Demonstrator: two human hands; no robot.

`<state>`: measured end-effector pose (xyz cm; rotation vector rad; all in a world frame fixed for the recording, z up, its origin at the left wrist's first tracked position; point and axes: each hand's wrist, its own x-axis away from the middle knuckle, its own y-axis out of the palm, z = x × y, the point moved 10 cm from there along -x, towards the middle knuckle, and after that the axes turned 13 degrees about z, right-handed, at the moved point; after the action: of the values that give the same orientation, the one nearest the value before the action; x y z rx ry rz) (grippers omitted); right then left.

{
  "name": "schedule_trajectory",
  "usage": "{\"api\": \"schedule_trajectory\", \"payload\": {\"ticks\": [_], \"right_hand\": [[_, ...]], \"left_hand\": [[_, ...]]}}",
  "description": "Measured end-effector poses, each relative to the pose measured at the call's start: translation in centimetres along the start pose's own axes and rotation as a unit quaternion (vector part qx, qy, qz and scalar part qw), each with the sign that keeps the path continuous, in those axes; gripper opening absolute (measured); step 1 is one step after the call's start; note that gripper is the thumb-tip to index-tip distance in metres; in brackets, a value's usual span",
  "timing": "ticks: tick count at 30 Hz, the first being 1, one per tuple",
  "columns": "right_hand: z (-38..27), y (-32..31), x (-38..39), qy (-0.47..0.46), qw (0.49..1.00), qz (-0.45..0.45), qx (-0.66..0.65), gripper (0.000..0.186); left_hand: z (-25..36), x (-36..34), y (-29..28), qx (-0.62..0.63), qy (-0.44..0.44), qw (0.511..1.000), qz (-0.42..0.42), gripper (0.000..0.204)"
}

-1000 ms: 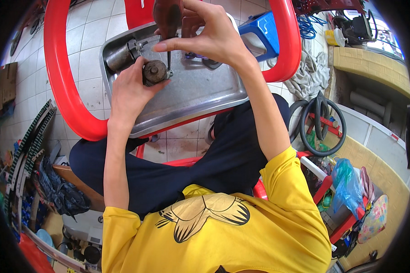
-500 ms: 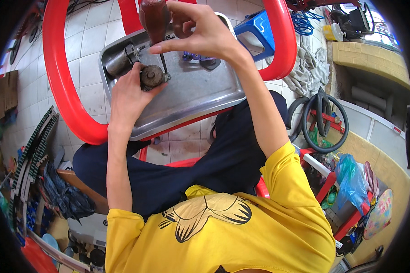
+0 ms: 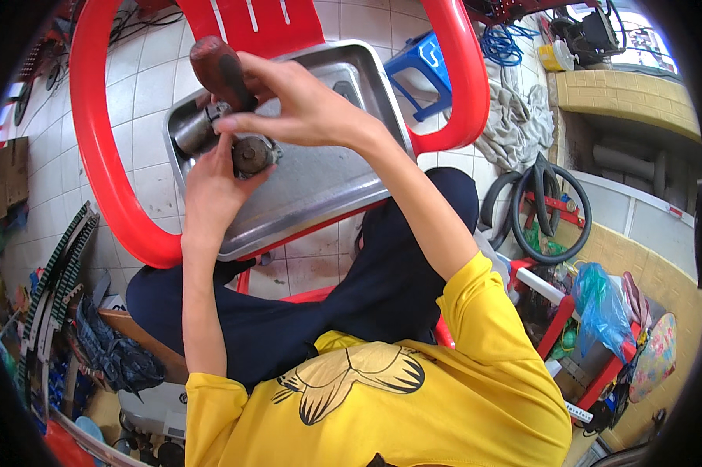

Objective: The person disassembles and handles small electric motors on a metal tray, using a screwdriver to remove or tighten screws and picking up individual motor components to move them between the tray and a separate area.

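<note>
My left hand (image 3: 209, 191) is closed around a small round grimy metal part (image 3: 253, 156), holding it over the left half of a shallow metal tray (image 3: 320, 175). Just above it, my right hand (image 3: 300, 105) grips a screwdriver (image 3: 220, 68) by its dark red-brown handle. The handle leans up and to the left; the blade is hidden behind my fingers and the part, so I cannot tell where its tip rests. A metal cylinder (image 3: 192, 135) lies in the tray's left corner, beside my left fingers. Part of a dark piece (image 3: 348, 90) shows beyond my right hand.
The tray sits on a red plastic chair (image 3: 94, 140), whose arms curve round both sides. A blue stool (image 3: 422, 74) stands beyond its right arm. Grey cloth (image 3: 514, 128) and black rubber tubes (image 3: 580, 226) are to the right; a dark plastic bag (image 3: 121, 350) is at lower left.
My right hand has moved left and down with the screwdriver, whose handle now tilts left instead of standing nearly upright. The blade has gone out of sight. My left hand still holds the round part.
</note>
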<state>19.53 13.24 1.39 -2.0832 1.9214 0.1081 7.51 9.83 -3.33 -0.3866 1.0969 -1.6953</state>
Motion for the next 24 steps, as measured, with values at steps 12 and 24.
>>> {"api": "schedule_trajectory", "payload": {"ticks": [12, 24], "right_hand": [[-2.5, -2.1, 0.5, -0.032, 0.99, -0.004, 0.139, 0.039], [-1.0, -2.3, -0.2, -0.046, 0.997, -0.03, 0.054, 0.035]], "left_hand": [[0.2, -0.2, 0.5, -0.021, 0.008, 0.998, -0.062, 0.056], [0.1, 0.4, 0.8, -0.023, -0.002, 0.999, -0.043, 0.058]]}}
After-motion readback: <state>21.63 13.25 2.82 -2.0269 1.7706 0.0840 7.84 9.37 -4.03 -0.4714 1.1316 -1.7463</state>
